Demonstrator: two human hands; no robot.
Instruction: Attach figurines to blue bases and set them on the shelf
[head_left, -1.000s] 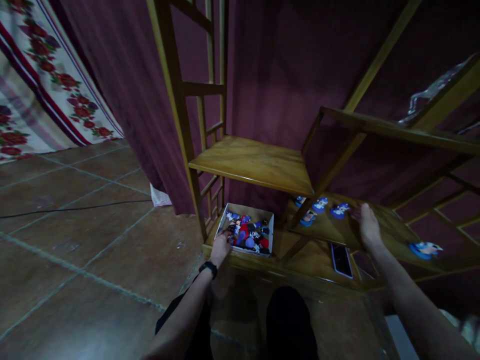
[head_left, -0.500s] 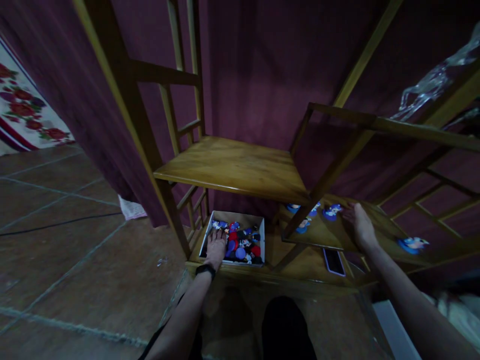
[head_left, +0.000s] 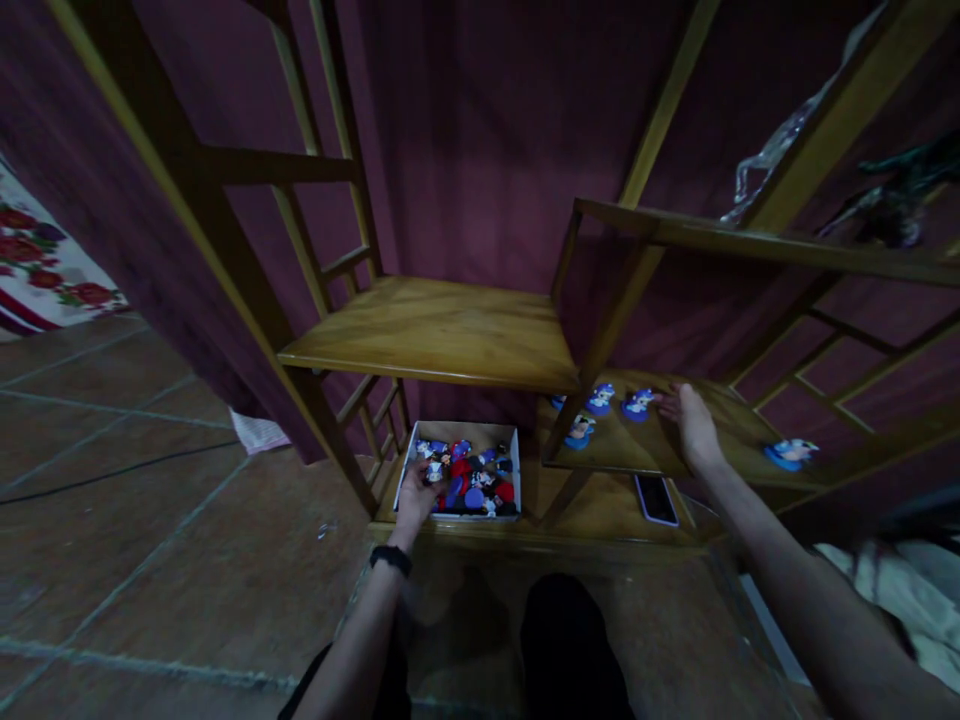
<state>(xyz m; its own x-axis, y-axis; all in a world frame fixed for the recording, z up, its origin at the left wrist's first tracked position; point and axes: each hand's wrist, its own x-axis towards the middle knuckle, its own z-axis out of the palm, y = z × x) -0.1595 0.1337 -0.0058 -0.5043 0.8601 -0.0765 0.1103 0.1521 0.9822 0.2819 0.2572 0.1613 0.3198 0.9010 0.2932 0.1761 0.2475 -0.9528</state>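
Shelf (head_left: 442, 335) is carrying a white box (head_left: 469, 430); red, blue, black toys (head_left: 474, 498) are lying jumbled inside. Right hand (head_left: 694, 425) is hovering, loosely spread, just beside a blue-white figurine (head_left: 638, 404). Left hand (head_left: 415, 495) is pinching a small whitish, dark-marked figure (head_left: 434, 471) at box's left side.

Figurines (head_left: 474, 497) in the white-rimmed carton (head_left: 487, 434) showed red, violet, black and white. Shelf figurines (head_left: 637, 404) displayed white with purple or blue. Shelving (head_left: 450, 330) was honey-brown, curtain (head_left: 480, 180) plum, smartphone (head_left: 657, 499) black, lilac-edged. Floral cloth (head_left: 56, 262) bore red roses on white.
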